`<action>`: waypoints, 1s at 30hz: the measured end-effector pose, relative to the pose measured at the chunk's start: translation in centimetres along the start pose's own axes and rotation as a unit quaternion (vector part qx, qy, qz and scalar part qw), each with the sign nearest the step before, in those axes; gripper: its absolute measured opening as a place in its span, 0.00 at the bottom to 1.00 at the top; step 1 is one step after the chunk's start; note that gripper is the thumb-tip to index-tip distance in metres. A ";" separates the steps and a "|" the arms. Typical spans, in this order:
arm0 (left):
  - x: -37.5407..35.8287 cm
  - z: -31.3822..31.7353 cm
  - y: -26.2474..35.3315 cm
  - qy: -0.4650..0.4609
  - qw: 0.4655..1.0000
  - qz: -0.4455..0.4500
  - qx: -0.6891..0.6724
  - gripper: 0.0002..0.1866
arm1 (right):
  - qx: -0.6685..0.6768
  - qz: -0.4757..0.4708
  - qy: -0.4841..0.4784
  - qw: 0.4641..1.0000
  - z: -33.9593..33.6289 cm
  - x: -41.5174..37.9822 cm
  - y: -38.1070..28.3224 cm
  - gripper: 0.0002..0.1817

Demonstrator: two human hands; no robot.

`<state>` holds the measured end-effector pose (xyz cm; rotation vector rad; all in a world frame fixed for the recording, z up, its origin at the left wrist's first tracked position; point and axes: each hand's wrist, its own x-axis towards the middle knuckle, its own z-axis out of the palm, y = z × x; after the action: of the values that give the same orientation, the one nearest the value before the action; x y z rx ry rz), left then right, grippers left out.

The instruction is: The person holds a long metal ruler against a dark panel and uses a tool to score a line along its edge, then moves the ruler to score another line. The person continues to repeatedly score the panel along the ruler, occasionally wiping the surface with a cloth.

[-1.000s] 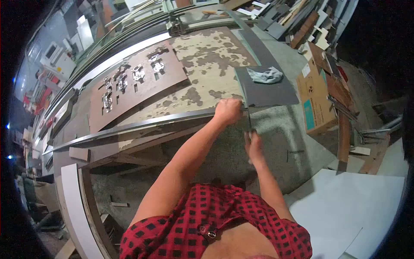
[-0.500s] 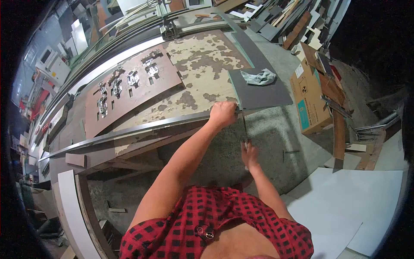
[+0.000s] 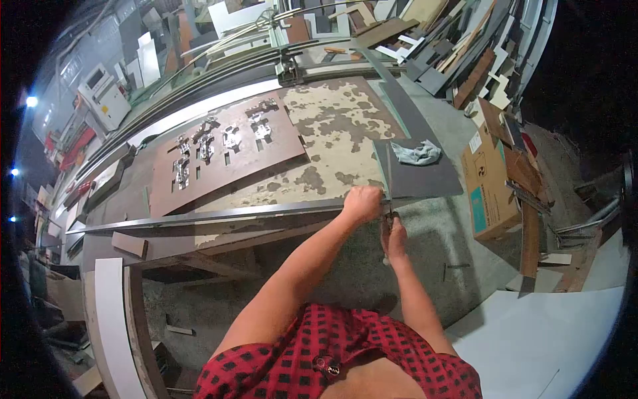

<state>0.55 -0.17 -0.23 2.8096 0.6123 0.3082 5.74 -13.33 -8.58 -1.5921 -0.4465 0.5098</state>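
Long metal strip (image 3: 219,214) is gripped at its end by closed left hand (image 3: 362,203); right hand (image 3: 395,234) is closed on thin rod (image 3: 389,179). Judged stiff, sharp-edged; best held near ends.

A fabrication workshop, seen from my headset feed.

I'm looking down at a long, worn counter (image 3: 332,126) with patchy, peeling paint, a brown panel (image 3: 222,156) with cut-out slots and metal hardware lying on it, and a long metal strip (image 3: 219,214) along its near edge. Offcuts of board and sheet (image 3: 432,40) are stacked against the far wall, a cardboard box (image 3: 488,183) stands on the rough concrete floor (image 3: 425,246), and machines (image 3: 106,100) sit at the left.
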 end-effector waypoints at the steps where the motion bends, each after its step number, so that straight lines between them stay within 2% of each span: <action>1: 0.0 -0.2 0.0 0.000 1.000 0.004 -0.006 0.14 | 0.222 0.081 0.012 0.972 0.3 0.1 0.0 0.16; 2: -0.1 -0.3 0.1 0.006 1.000 0.008 -0.023 0.08 | 0.221 0.080 0.010 0.972 0.3 0.1 0.0 0.16; 4: -0.2 -0.5 0.2 0.010 0.999 0.007 -0.032 0.08 | 0.108 0.029 0.021 0.994 0.3 0.0 -0.1 0.16; 5: -0.3 -0.6 0.2 0.014 0.999 0.009 -0.041 0.08 | 0.108 0.030 0.020 0.994 0.3 0.1 0.3 0.16; 7: 0.1 0.0 -0.2 -0.003 0.999 0.001 -0.035 0.10 | 0.254 0.101 -0.004 0.962 0.0 0.2 0.7 0.14; 8: 0.2 0.4 -0.3 -0.018 0.999 -0.005 -0.028 0.12 | 0.253 0.104 -0.003 0.962 -0.4 -0.4 1.0 0.14; 9: 0.1 0.6 -0.2 -0.020 0.999 -0.006 -0.027 0.12 | 0.072 0.087 -0.010 0.994 -0.7 -2.1 -0.9 0.14; 10: 0.0 0.6 -0.2 -0.020 0.999 -0.002 -0.033 0.12 | -0.111 0.066 -0.017 0.991 -0.9 -3.3 -1.8 0.13; 11: 0.2 0.5 -0.3 -0.017 0.999 0.001 -0.037 0.12 | -0.109 0.065 -0.017 0.992 -1.3 -4.2 0.0 0.13; 14: 0.0 0.0 -0.1 0.011 0.999 0.015 -0.035 0.12 | -0.246 -0.091 0.010 0.965 -3.5 -7.1 8.4 0.26; 15: 0.0 0.1 -0.2 0.010 0.999 0.013 -0.034 0.12 | -0.245 -0.090 0.009 0.965 -3.7 -7.2 7.9 0.26; 17: 0.1 0.3 -0.3 0.013 0.999 0.010 -0.042 0.12 | -0.317 -0.040 -0.065 0.945 -4.4 -7.7 4.7 0.22; 18: 0.0 -0.1 0.0 0.012 0.999 0.011 -0.041 0.12 | -0.317 -0.040 -0.063 0.946 -4.2 -7.1 3.6 0.22; 20: -0.4 -1.2 0.5 0.001 0.999 0.004 -0.040 0.11 | -0.329 -0.080 -0.042 0.940 -3.1 -5.3 1.2 0.14; 22: -0.3 -1.0 0.4 -0.007 0.999 0.003 -0.036 0.12 | -0.317 -0.117 -0.018 0.941 -1.4 -3.1 -2.5 0.13; 26: -0.1 -0.6 0.2 -0.013 0.999 -0.003 -0.034 0.12 | -0.396 -0.158 0.016 0.904 -0.5 0.4 -2.6 0.12; 28: -0.3 -0.5 0.3 -0.009 1.000 0.002 -0.024 0.12 | -0.338 -0.141 -0.001 0.931 -1.2 -0.6 -1.2 0.12; 30: -0.1 -0.7 0.2 -0.002 1.000 0.004 -0.016 0.13 | -0.138 -0.129 0.033 0.981 -1.7 -2.3 3.7 0.11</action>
<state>0.32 -0.27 0.48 2.7823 0.5910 0.3107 4.78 -16.33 -12.04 -1.7784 -0.6855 0.2032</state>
